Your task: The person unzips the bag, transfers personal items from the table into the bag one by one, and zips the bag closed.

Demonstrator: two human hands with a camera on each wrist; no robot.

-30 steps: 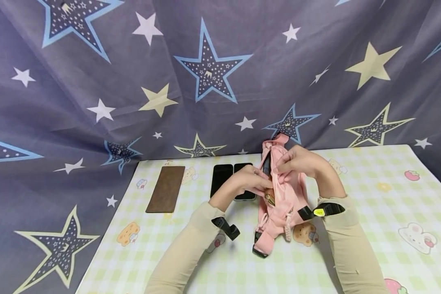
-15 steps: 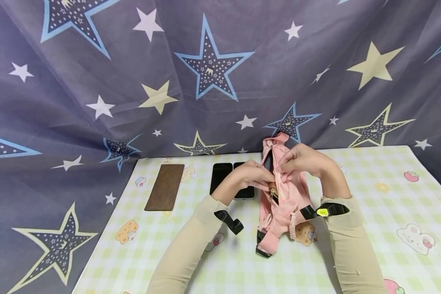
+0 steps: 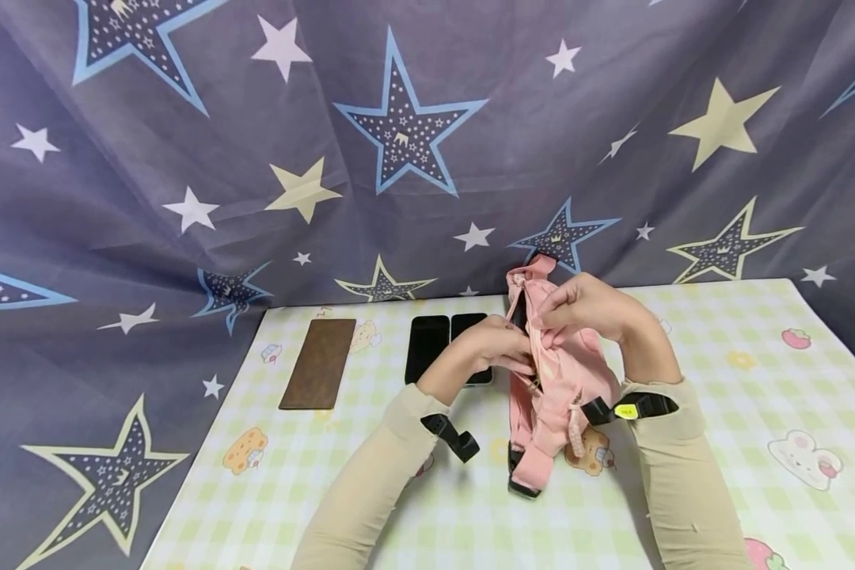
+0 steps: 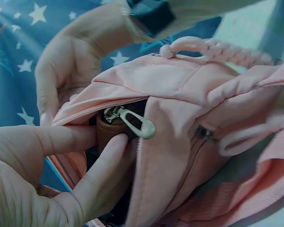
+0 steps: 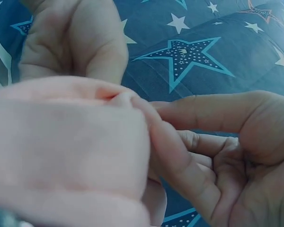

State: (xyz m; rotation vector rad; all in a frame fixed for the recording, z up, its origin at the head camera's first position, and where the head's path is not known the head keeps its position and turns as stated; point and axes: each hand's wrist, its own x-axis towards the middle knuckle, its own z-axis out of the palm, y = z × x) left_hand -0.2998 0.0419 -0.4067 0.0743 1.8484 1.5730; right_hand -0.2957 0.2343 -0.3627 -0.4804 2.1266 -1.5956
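Note:
A pink fabric bag [image 3: 577,372] stands on the table with its zipped opening parted. The left hand [image 3: 495,346] reaches into that opening. In the left wrist view its thumb and finger pinch a small brown leather-like item [image 4: 107,135], mostly hidden inside the bag. A metal zipper pull [image 4: 143,126] hangs beside these fingertips. The right hand [image 3: 587,310] pinches the bag's opening edge from the right side. In the right wrist view the thumb and forefinger of the right hand [image 5: 227,156] close on the pink fabric.
Two black phones [image 3: 427,348] lie side by side left of the bag, one partly behind the left hand. Farther left is a flat brown rectangular piece [image 3: 318,364]. A star-patterned curtain [image 3: 413,237] hangs behind the checked tablecloth [image 3: 720,443].
The left hand has moved slightly right and deeper into the opening, and the brown item has sunk from sight in the head view. The bag's lower end has shifted right.

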